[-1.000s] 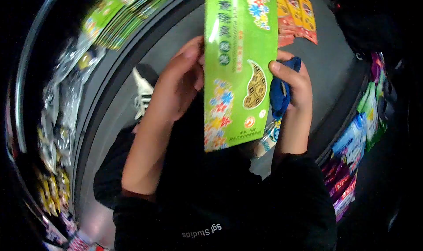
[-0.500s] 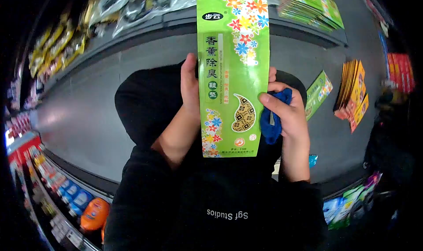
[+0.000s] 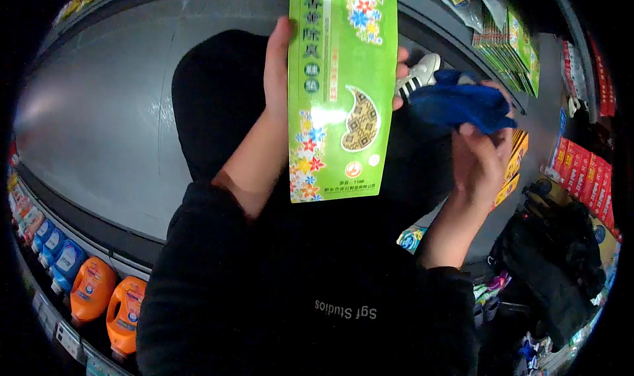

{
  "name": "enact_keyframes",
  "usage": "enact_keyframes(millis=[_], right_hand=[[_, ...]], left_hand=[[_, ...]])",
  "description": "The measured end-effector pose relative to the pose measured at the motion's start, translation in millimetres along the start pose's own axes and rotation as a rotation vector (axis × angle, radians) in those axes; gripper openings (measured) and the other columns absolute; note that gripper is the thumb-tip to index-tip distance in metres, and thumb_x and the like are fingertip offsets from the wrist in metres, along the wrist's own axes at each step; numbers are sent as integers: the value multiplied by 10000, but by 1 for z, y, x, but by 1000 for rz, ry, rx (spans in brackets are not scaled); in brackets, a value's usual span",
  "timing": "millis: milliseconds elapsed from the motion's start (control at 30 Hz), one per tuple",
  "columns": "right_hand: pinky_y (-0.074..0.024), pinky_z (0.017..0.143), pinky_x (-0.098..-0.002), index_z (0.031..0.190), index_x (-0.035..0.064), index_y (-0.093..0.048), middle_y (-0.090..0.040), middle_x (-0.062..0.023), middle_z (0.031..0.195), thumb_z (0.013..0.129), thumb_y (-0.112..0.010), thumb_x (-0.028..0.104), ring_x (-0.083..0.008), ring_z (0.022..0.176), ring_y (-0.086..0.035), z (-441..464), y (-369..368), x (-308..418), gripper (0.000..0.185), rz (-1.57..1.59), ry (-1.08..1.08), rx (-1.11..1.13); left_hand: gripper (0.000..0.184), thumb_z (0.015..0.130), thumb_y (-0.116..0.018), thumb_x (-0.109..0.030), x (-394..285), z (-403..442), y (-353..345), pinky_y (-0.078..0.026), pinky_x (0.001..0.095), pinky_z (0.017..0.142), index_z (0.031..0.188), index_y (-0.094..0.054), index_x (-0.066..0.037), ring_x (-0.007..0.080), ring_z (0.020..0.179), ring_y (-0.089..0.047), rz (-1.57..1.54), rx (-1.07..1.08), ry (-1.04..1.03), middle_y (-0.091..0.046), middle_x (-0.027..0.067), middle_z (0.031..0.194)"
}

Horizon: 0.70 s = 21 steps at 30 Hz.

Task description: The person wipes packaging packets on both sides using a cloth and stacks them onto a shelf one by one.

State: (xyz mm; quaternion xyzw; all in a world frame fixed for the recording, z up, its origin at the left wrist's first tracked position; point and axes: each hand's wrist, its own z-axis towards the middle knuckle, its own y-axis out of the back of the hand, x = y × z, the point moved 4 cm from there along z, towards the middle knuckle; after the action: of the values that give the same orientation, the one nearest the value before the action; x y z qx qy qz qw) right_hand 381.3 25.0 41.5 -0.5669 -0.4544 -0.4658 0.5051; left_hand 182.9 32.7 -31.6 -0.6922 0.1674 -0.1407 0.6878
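Observation:
Upright in front of me is a green packet of shoe insoles (image 3: pixel 341 112), printed with bright flowers and a patterned paisley window. My left hand (image 3: pixel 278 72) grips it, thumb along the left edge and fingertips curling round the right edge. The packet's top is cut off by the frame. To its right, my right hand (image 3: pixel 481 158) is closed on a bunched blue cloth (image 3: pixel 456 105), apart from the packet. Some of that hand's fingers are hidden behind the cloth.
Similar green packets (image 3: pixel 508 55) stand stacked on the shelf at upper right. Orange packets (image 3: pixel 517 168) lie behind my right wrist. A white striped shoe (image 3: pixel 422 72) shows below the cloth. Red boxes (image 3: pixel 584 174) and a dark bundle (image 3: pixel 555 263) are far right; orange detergent bottles (image 3: pixel 94 290) lower left.
My right hand has moved away from the packet to the right with the blue cloth, which now hangs spread out. The packet sits slightly higher in view, and my view has turned right.

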Motion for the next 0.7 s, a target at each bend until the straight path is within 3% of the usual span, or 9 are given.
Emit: enact_keyframes(millis=[133, 200, 233, 267, 400, 467, 567, 633, 700], right_hand=[[-355, 1026, -492, 1230, -42, -445, -533, -240, 1192, 700, -668, 42, -349, 1127, -525, 6, -19, 31, 582, 6, 40, 71], [-352, 1031, -494, 1217, -40, -450, -531, -250, 1202, 715, -667, 38, -356, 1136, -524, 2, -23, 31, 552, -45, 24, 79], [-350, 1037, -496, 1203, -38, -455, -529, -260, 1212, 731, -666, 35, -362, 1144, -523, -1, -25, 30, 523, -94, 23, 84], [-350, 1037, -496, 1203, -38, -455, -529, -260, 1212, 731, -666, 35, -362, 1144, -523, -3, -26, 25, 523, -92, 19, 87], [-409, 990, -394, 1167, -3, -451, -568, -203, 1208, 758, -672, -48, -257, 1099, -560, -1, -40, 5, 467, -123, 170, 66], [-437, 961, -360, 1186, -1, -441, -568, -182, 1210, 770, -673, -45, -224, 1073, -569, 5, -58, 12, 478, -186, 423, 69], [-392, 997, -398, 1180, 26, -554, -537, -221, 1244, 797, -604, -5, -340, 1184, -508, 28, -89, 5, 387, -324, 614, 126], [-344, 1027, -434, 1198, 39, -574, -512, -224, 1253, 781, -596, 32, -407, 1227, -441, 35, -107, 1, 417, -672, 762, 251], [-314, 1052, -477, 1189, 10, -556, -479, -232, 1306, 770, -610, 77, -447, 1270, -387, 35, -113, -11, 428, -918, 731, 399]], left_hand=[[1019, 759, -410, -750, -8, 10, -25, -388, 570, 983, 1457, -214, -33, 454, 1255, -404, -45, 81, 0, -260, 348, 1422], [866, 874, -425, -613, -10, 6, -38, -429, 504, 969, 1438, -214, 10, 426, 1244, -423, -190, 141, -20, -333, 327, 1386], [1010, 808, -412, -703, -12, 6, -35, -370, 553, 1012, 1478, -68, -30, 482, 1324, -279, -430, 125, 21, -140, 352, 1463], [1010, 808, -412, -703, -13, 5, -31, -370, 553, 1012, 1478, -68, -30, 482, 1324, -279, -430, 121, 18, -140, 352, 1463], [897, 831, -437, -621, -18, 8, -15, -417, 531, 976, 1458, -185, -31, 466, 1277, -366, -109, 77, -58, -280, 349, 1407], [853, 836, -442, -598, -16, 6, -9, -434, 524, 961, 1440, -254, -25, 453, 1252, -408, 58, 59, -73, -349, 329, 1382], [627, 888, -429, -511, -12, 4, -1, -469, 468, 934, 1300, -476, -41, 327, 1128, -548, -56, -137, -80, -541, 169, 1263], [597, 904, -420, -489, -10, 5, 2, -459, 451, 948, 1306, -474, -51, 311, 1128, -548, -57, -148, -93, -543, 163, 1258], [527, 940, -391, -441, -11, 6, 6, -429, 407, 982, 1301, -484, -69, 273, 1122, -547, -38, -117, -134, -554, 143, 1235]])
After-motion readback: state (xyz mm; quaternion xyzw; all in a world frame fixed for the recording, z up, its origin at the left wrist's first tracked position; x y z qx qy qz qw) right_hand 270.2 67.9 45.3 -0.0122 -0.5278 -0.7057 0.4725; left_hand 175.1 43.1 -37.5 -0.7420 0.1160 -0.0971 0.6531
